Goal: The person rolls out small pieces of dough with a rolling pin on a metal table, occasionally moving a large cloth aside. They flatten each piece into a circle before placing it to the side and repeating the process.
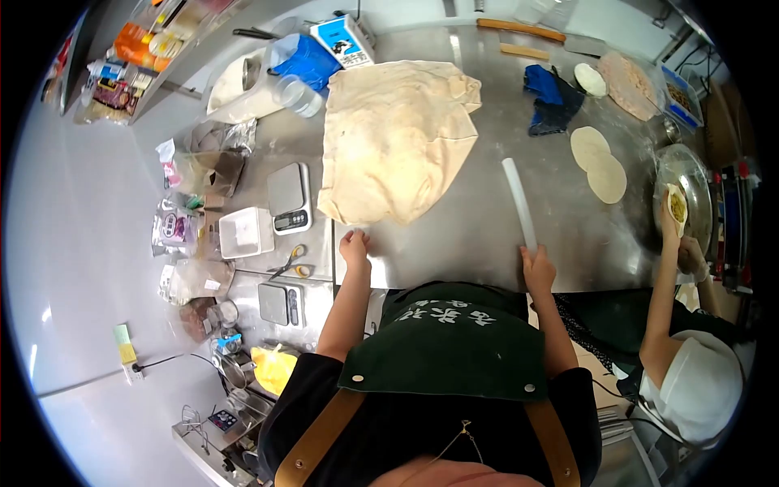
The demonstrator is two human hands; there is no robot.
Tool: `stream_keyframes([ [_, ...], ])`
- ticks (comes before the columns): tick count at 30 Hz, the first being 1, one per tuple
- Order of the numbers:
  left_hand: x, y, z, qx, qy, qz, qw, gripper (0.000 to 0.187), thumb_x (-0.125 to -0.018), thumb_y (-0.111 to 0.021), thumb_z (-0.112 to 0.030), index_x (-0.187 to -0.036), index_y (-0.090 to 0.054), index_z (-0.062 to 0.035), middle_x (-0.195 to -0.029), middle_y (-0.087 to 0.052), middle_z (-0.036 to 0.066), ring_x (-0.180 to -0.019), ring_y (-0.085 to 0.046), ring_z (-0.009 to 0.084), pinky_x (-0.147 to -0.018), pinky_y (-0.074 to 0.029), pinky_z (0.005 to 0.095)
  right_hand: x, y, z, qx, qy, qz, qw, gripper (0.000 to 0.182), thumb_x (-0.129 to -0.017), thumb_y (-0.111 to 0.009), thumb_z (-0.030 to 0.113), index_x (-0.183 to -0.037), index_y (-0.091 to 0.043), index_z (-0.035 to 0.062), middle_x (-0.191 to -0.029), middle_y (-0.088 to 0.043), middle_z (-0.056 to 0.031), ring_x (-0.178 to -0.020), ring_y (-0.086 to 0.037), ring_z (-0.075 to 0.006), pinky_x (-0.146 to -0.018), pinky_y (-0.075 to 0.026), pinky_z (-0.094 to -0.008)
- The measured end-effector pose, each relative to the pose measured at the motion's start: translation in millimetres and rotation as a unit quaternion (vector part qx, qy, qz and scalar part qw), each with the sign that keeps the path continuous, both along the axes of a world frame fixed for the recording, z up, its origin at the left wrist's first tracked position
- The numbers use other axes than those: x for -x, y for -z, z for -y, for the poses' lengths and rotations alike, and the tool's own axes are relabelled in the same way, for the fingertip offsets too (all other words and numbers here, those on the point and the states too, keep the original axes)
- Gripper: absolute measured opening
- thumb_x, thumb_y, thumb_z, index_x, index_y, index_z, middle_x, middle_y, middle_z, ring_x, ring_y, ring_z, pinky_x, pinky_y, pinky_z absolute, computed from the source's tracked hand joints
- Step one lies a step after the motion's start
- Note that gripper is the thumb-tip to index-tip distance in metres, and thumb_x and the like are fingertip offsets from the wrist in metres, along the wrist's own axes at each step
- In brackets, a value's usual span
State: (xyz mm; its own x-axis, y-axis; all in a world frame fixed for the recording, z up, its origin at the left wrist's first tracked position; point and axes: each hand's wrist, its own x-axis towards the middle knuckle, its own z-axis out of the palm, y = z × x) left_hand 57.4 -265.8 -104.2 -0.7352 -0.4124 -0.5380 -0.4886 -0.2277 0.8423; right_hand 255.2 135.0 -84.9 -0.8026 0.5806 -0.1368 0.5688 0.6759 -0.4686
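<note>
A large folded sheet of pale dough lies on the steel worktable. Just below its lower left corner is my left hand, fingers curled together at the table's surface; what they hold, if anything, I cannot make out. My right hand grips the near end of a white rolling pin by the table's front edge. The pin's far end points away from me, right of the dough sheet and apart from it.
Kitchen scales, scissors and a white tub stand left. Round dough wrappers and a blue cloth lie right. A co-worker at far right holds a filled wrapper over a metal bowl.
</note>
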Motion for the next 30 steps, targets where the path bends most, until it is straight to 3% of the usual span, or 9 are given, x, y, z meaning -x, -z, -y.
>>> stream_keyframes([
  [5,49,8,16,-0.131,-0.031,0.044,0.990,0.016,-0.090,-0.063,-0.010,-0.099,-0.058,0.0025,-0.087,-0.061,0.011,-0.072,-0.060,0.0186,-0.058,-0.047,0.0286,1,12,14,-0.087,0.040,0.006,0.995,0.049,-0.092,-0.053,0.052,-0.096,-0.056,0.0028,-0.075,-0.065,-0.0200,-0.067,-0.064,-0.0413,-0.060,-0.049,-0.0503],
  [6,58,17,21,-0.173,0.015,0.066,0.983,0.017,-0.094,-0.061,-0.020,-0.104,-0.057,-0.0067,-0.090,-0.062,0.006,-0.085,-0.060,0.0195,-0.072,-0.049,0.0338,2,13,16,-0.099,0.046,0.011,0.994,0.049,-0.092,-0.053,0.052,-0.095,-0.055,0.0031,-0.076,-0.065,-0.0198,-0.068,-0.064,-0.0412,-0.060,-0.049,-0.0504],
  [7,65,8,13,-0.204,-0.011,0.070,0.976,0.013,-0.094,-0.060,-0.020,-0.103,-0.059,-0.0114,-0.089,-0.061,0.003,-0.084,-0.058,0.0187,-0.075,-0.048,0.0344,2,15,18,-0.110,0.052,0.016,0.992,0.049,-0.092,-0.053,0.052,-0.095,-0.055,0.0033,-0.077,-0.065,-0.0196,-0.068,-0.064,-0.0411,-0.060,-0.049,-0.0504],
  [13,140,-23,-21,-0.246,0.055,0.148,0.956,0.009,-0.093,-0.058,-0.015,-0.102,-0.060,-0.0148,-0.086,-0.060,0.002,-0.076,-0.058,0.0176,-0.071,-0.051,0.0321,5,8,26,-0.129,0.062,0.055,0.988,0.050,-0.093,-0.051,0.053,-0.091,-0.052,0.0032,-0.078,-0.064,-0.0197,-0.069,-0.064,-0.0405,-0.061,-0.051,-0.0497],
  [18,179,-106,-54,-0.361,0.241,-0.109,0.894,0.020,-0.095,-0.059,-0.021,-0.111,-0.058,-0.0086,-0.105,-0.065,0.007,-0.093,-0.063,0.0218,-0.085,-0.052,0.0372,10,-8,31,-0.165,0.061,0.070,0.982,0.049,-0.092,-0.054,0.052,-0.092,-0.055,0.0028,-0.075,-0.064,-0.0187,-0.066,-0.064,-0.0393,-0.059,-0.051,-0.0478],
  [21,172,-122,-67,-0.198,0.286,-0.131,0.928,0.022,-0.095,-0.060,-0.022,-0.112,-0.059,-0.0075,-0.108,-0.065,0.006,-0.096,-0.062,0.0205,-0.087,-0.050,0.0359,10,-6,27,-0.168,0.047,0.057,0.983,0.048,-0.091,-0.055,0.051,-0.093,-0.057,0.0029,-0.075,-0.065,-0.0185,-0.065,-0.064,-0.0388,-0.058,-0.051,-0.0469],
  [23,159,-83,-64,-0.133,0.292,-0.077,0.944,0.018,-0.094,-0.060,-0.019,-0.108,-0.061,-0.0069,-0.101,-0.065,0.004,-0.091,-0.062,0.0167,-0.079,-0.050,0.0296,8,-4,25,-0.158,0.043,0.062,0.984,0.048,-0.091,-0.056,0.051,-0.094,-0.058,0.0034,-0.076,-0.065,-0.0184,-0.065,-0.064,-0.0386,-0.058,-0.051,-0.0469],
  [26,123,-36,-75,0.008,0.303,0.028,0.952,0.026,-0.085,-0.066,-0.011,-0.109,-0.059,-0.0014,-0.082,-0.060,0.003,-0.065,-0.058,0.0133,-0.055,-0.049,0.0269,8,-6,25,-0.156,0.044,0.047,0.986,0.047,-0.090,-0.057,0.051,-0.095,-0.059,0.0042,-0.076,-0.065,-0.0182,-0.066,-0.064,-0.0386,-0.059,-0.051,-0.0472],
  [30,101,6,-92,0.078,0.269,-0.024,0.960,0.036,-0.082,-0.070,-0.014,-0.111,-0.058,0.0041,-0.085,-0.062,0.006,-0.068,-0.058,0.0140,-0.055,-0.048,0.0271,6,-5,24,-0.115,0.040,0.003,0.993,0.046,-0.090,-0.057,0.050,-0.094,-0.059,0.0046,-0.077,-0.065,-0.0178,-0.066,-0.064,-0.0389,-0.059,-0.050,-0.0475],
])
